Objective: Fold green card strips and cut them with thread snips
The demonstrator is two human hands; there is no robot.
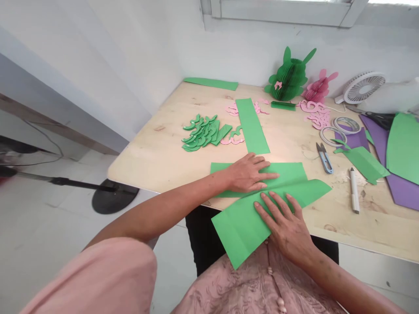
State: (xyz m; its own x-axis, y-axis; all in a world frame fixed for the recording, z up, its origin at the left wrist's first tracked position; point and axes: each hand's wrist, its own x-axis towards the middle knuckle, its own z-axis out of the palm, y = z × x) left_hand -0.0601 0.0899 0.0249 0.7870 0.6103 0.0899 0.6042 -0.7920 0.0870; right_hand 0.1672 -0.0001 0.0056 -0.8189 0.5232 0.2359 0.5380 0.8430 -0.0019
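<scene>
Nearest you, your right hand [288, 224] lies flat with its fingers stretched out and spread, pressing on the folded-over green paper [242, 231] and grasping nothing. That paper slants in front of you, its lower left end overhanging the edge of the tabletop [157, 163] above your lap, its other end pointing off to the right. Just beyond, your left hand [250, 173] is likewise unclenched, palm down on a flat green layer that lies along the tabletop; you cannot tell from here whether the two layers are one sheet. To your right lie a marker [354, 192] and, a little farther on, blue-handled snips [324, 158]. Ahead of your left hand rests a green strip [252, 126], with a pile of green cutouts [201, 133] to its left. Out to the right are two tape rolls [347, 132], purple sheets [406, 196] and black-handled scissors [381, 118], with pink cutouts [317, 117] behind the tape. Farthest, near the wall, stand a green pleated paper figure [288, 80], a smaller pink figure [317, 90] and a white fan [364, 89].
</scene>
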